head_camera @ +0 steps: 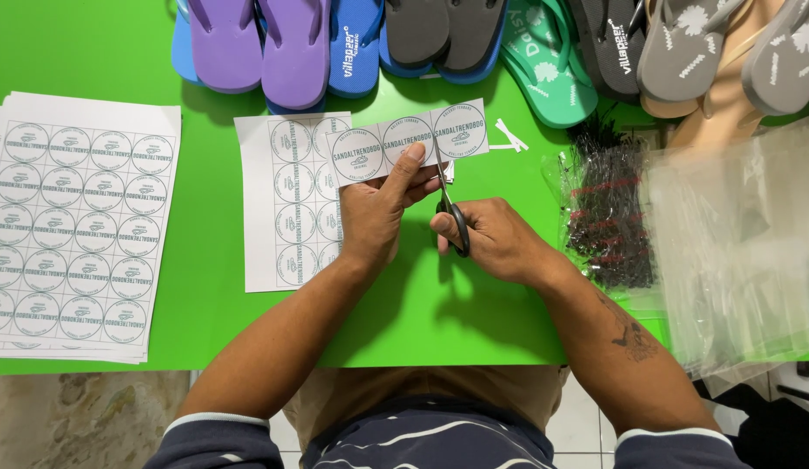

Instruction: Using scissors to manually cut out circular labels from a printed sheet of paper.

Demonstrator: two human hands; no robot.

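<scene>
Leftmost, a stack of printed sheets covered with rows of round labels is seen lying flat on the green table, reaching to the left edge of the frame. Further right, a narrower cut sheet of the same round labels is laid near the centre, its right part hidden under the left hand. A paper strip bearing three round labels is pinched by that hand, the thumb pressed on its face at the lower edge and the other fingers tucked behind it; the strip is held slightly tilted, just above the cut sheet, at upper centre of the frame. Directly right of the thumb, the strip is met from below by the blades of black-handled scissors, between the second and third labels. The scissors are gripped by the right hand, which is closed around the handles just below and to the right of the strip, the two hands nearly touching. Small paper offcuts are scattered just right of the strip. Along the top of the frame a row of flip-flops in purple, blue, grey, green and tan is lined up. At the right, a bag of black plastic fasteners and a pile of clear plastic bags are placed.
</scene>
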